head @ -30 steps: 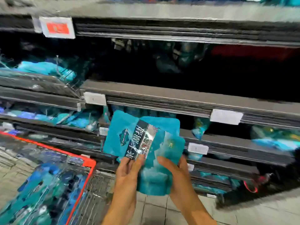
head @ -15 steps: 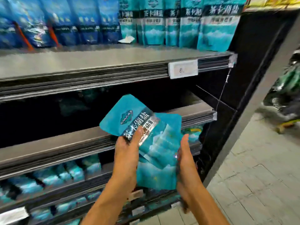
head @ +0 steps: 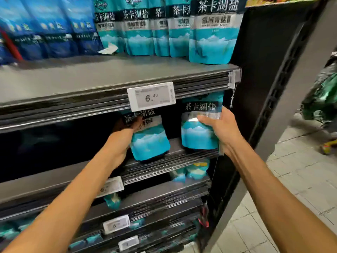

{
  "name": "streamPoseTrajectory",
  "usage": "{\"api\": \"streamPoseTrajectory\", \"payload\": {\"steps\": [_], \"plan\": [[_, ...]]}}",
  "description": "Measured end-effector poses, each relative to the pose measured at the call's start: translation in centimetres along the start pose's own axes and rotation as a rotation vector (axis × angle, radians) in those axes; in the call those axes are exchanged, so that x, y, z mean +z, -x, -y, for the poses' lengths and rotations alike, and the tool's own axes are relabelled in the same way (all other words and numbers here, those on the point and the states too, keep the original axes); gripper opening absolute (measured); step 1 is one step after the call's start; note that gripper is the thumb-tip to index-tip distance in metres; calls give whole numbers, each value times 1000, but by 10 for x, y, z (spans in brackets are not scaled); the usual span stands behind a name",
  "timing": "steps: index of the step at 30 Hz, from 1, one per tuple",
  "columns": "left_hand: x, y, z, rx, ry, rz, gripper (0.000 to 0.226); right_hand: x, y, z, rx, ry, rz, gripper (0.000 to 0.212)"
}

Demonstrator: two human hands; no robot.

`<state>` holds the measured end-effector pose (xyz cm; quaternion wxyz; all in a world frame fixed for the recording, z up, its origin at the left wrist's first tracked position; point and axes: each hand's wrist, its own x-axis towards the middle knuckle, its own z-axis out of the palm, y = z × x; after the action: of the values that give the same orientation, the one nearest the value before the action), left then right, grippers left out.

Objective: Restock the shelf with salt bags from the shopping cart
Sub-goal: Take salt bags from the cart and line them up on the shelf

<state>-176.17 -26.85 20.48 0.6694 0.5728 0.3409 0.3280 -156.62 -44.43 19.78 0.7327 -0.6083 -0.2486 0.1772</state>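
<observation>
Two salt bags at second shelf
Left hand grips left bag — right hand, fingers clamped, holds right bag.

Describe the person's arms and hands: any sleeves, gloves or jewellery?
Both forearms are bare as far as the picture shows, with no sleeve in view. The left hand and the right hand wear no gloves. No watch, bracelet or ring shows on the visible parts; the left hand's fingers are blurred and in shadow.

Two salt bags side by side on shelf.
</observation>
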Motion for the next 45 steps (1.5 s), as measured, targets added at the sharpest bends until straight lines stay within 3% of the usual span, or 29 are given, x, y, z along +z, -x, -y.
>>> {"api": "streamPoseTrajectory", "payload": {"steps": [7,11,15,26,30,35,39,42,45], "plan": [[35,-37,13,112,85,171,35,-14,-25,-28,-89,106,14,39],[43,-40,24,187,-95,347,55,-24,-19,-41,-75,166,82,46],[44,-41,33,105,-341,552,54,-28,-15,-46,-115,281,53,54],[80,-65,40,70,-262,836,62,-25,-12,-46,-166,313,-77,41],[78,-65,41,43,-316,802,51,-25,-6,-46,-140,371,-77,41],[70,-59,39,48,-418,791,75,-16,16,-41,-149,470,-120,46],[44,-40,32,153,-259,514,86,-2,53,-44,-251,597,-245,53],[14,-20,28,207,-232,335,61,15,85,-50,-292,616,-328,55],[-21,7,25,266,-284,208,29,33,115,-57,-391,545,-420,41]]}}
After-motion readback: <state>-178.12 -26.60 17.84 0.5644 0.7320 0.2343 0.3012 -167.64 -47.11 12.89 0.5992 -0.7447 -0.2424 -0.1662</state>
